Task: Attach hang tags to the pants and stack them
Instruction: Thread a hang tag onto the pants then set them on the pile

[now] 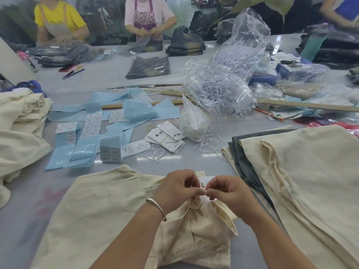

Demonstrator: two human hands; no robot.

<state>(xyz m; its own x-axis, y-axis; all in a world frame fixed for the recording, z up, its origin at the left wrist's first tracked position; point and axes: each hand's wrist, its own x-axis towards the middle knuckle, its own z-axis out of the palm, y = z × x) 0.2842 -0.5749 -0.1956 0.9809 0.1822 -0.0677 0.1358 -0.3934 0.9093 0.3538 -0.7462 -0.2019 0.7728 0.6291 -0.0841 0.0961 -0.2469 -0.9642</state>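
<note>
While both hands worked close together over the waistband, the cream pants [108,206] lay flat on the grey table [120,78] right in front of the person. The left hand [174,189], with a silver bangle [156,205] on its wrist, had its fingers curled in a pinch at the bunched top edge of those pants. The right hand [227,193] met it fingertip to fingertip, pinching something too small to make out just at the lower edge of a white hang tag [204,184] that stood between the two hands and touched the pants' waist.

Just to the right of the pants lay a stack of folded garments [303,181], cream on top with a grey denim piece showing beneath. Beyond the pants, a loose bundle of hang tags [165,137] sat among white strings [157,154], with a small clear bag of strings [192,123] just beside it. Left of that bundle, blue label strips [87,136] were scattered, and further left another cream heap [21,117]. Behind the bundle stood a big clear bag of plastic fasteners [223,88] and a wooden ruler [307,106]. Far beyond the pants, two people in aprons [147,18] handled dark folded trousers [185,45].
</note>
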